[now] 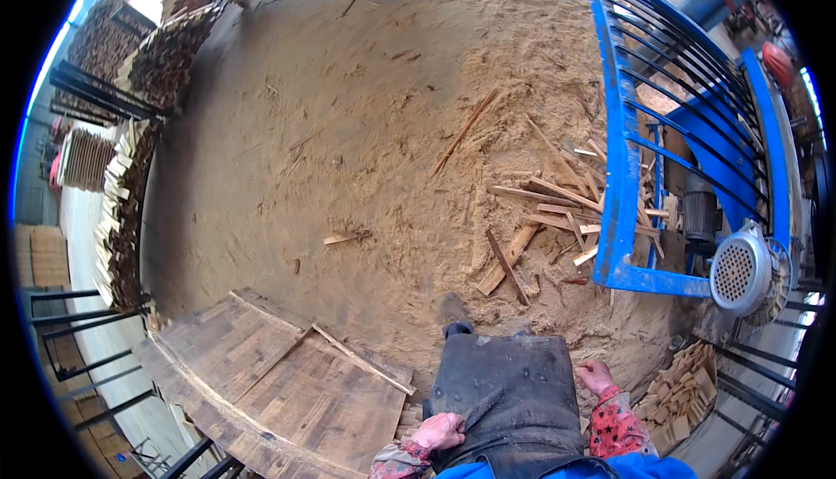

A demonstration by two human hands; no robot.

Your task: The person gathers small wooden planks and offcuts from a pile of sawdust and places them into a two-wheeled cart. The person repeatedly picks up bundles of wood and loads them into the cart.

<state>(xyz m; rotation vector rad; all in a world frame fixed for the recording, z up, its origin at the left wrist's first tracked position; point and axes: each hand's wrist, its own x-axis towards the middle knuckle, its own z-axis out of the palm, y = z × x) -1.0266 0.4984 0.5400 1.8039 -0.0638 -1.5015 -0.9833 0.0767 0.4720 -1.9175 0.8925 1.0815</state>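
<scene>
My left hand rests against the left edge of the dark, worn apron over my front. Its fingers are curled, and no separate object shows in them. On the apron's other side hangs my right hand, loosely closed, with nothing visible in it. Pink patterned cuffs, the right one with dark stars, cover both wrists. Close to my left arm lies a large wooden board made of joined strips, with a thin loose wood strip across it. A stack of short wood pieces is nearest my right arm.
A blue metal frame with bars stands at the right, with a grey round motor housing at its corner. Scrap wood sticks lie heaped beside it on the sawdust-covered floor. Stacked wood lines the left side.
</scene>
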